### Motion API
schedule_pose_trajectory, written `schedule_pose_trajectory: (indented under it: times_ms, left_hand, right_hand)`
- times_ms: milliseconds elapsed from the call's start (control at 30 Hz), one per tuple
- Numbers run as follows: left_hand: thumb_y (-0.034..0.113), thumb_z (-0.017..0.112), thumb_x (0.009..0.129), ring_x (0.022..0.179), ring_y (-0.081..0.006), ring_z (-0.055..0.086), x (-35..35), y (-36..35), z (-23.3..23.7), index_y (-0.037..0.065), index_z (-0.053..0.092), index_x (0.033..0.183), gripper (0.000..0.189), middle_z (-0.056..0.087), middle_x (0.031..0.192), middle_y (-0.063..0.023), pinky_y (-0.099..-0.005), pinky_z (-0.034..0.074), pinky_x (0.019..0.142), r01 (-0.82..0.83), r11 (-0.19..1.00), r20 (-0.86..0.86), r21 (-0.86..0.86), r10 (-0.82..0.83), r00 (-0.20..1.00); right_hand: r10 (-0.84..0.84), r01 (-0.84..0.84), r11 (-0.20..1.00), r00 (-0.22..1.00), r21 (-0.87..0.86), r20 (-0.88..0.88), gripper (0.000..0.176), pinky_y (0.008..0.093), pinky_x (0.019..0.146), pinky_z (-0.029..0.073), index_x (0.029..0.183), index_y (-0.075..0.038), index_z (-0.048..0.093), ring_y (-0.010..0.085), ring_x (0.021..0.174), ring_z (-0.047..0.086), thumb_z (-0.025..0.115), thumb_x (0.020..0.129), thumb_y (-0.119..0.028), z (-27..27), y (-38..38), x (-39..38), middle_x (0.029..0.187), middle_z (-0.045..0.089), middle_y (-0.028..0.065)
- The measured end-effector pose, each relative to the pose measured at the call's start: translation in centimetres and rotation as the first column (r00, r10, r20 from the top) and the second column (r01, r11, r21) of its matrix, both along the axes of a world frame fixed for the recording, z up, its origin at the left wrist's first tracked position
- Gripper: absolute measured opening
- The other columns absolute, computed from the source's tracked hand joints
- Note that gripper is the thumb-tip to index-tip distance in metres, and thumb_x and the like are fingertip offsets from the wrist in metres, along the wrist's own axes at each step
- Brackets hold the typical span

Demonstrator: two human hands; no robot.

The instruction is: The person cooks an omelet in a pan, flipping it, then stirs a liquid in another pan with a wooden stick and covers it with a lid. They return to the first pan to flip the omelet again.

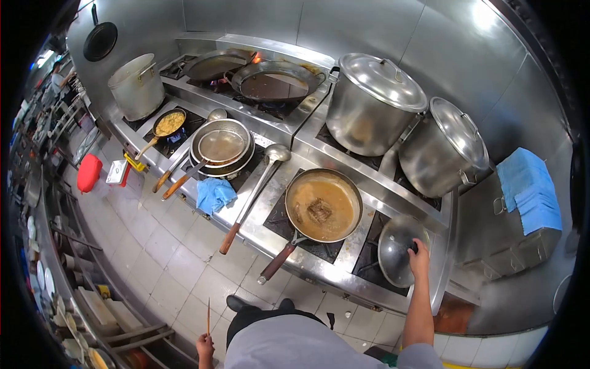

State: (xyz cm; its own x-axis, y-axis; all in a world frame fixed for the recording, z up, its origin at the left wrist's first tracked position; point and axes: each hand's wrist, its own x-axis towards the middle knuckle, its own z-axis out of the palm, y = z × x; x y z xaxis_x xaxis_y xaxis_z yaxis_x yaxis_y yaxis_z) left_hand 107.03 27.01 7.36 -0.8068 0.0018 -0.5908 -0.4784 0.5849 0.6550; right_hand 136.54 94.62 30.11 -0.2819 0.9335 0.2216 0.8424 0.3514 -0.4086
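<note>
My right hand [420,258] is closed around the dark knob of a domed metal pan lid [393,249], which lies over the rightmost front burner. Low in the view, my left hand [204,346] grips a thin brown stick like a chopstick [208,315], pointing up and away from my body. To the left of the lid, a frying pan [278,263] with a dark red handle sits on the stove. Brown sauce [335,200] fills it, with a darker clump in the middle.
Two big lidded stockpots [372,117] stand behind the lid and pan. A long-handled ladle [261,184] lies left of the pan, beside stacked strainers [220,146] and a blue cloth [215,195]. Farther left, a small pan [168,125] holds yellow food. Two woks [273,86] sit behind.
</note>
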Motion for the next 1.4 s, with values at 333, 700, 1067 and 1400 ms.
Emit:
schedule_pose_trajectory:
  times_ms: [333,700,1067,1400]
  left_hand:
    - [0.013,0.053,0.078,0.037,-0.0144,0.048,-5.5,-2.0,0.4,0.000,0.052,0.103,0.028,0.054,0.061,-0.0080,-0.0249,0.037,0.032,-0.060,0.998,0.094,0.003,0.060,0.994]
    - [0.010,0.052,0.078,0.038,-0.0134,0.046,-5.9,-15.5,-6.1,-0.001,0.054,0.095,0.021,0.052,0.059,-0.0065,-0.0260,0.036,0.033,-0.218,0.969,0.112,0.120,0.204,0.972]
    - [0.010,0.050,0.078,0.035,-0.0116,0.040,-13.5,-21.3,-5.5,0.000,0.055,0.087,0.014,0.048,0.056,-0.0044,-0.0249,0.033,0.030,-0.380,0.915,0.077,0.137,0.373,0.925]
    - [0.020,0.045,0.087,0.040,-0.0092,0.041,-18.9,-10.3,-3.0,0.006,0.056,0.097,0.020,0.048,0.054,-0.0019,-0.0247,0.036,0.037,-0.254,0.924,0.037,0.286,0.254,0.966]
  right_hand:
    - [0.558,-0.556,0.824,0.830,0.108,0.009,0.037,0.0354,0.076,0.041,0.099,-0.006,0.056,0.0317,0.087,0.051,0.063,0.063,-0.004,3.3,-2.0,-24.0,0.093,0.055,0.0131]
    - [0.509,-0.514,0.858,0.852,0.012,0.119,0.040,0.0358,0.085,0.039,0.101,-0.011,0.056,0.0302,0.096,0.050,0.064,0.062,-0.006,0.9,-3.5,-30.9,0.101,0.055,0.0102]
    - [0.394,-0.433,0.892,0.886,0.132,0.243,0.043,0.0360,0.088,0.038,0.103,-0.007,0.056,0.0297,0.102,0.048,0.065,0.061,-0.010,2.1,-6.6,-34.8,0.105,0.054,0.0127]
    - [0.639,-0.744,0.095,0.555,-0.661,-0.533,0.013,0.0239,0.055,0.046,0.087,-0.004,0.059,0.0103,0.057,0.053,0.052,0.080,-0.013,7.8,-35.4,-54.9,0.071,0.059,0.0016]
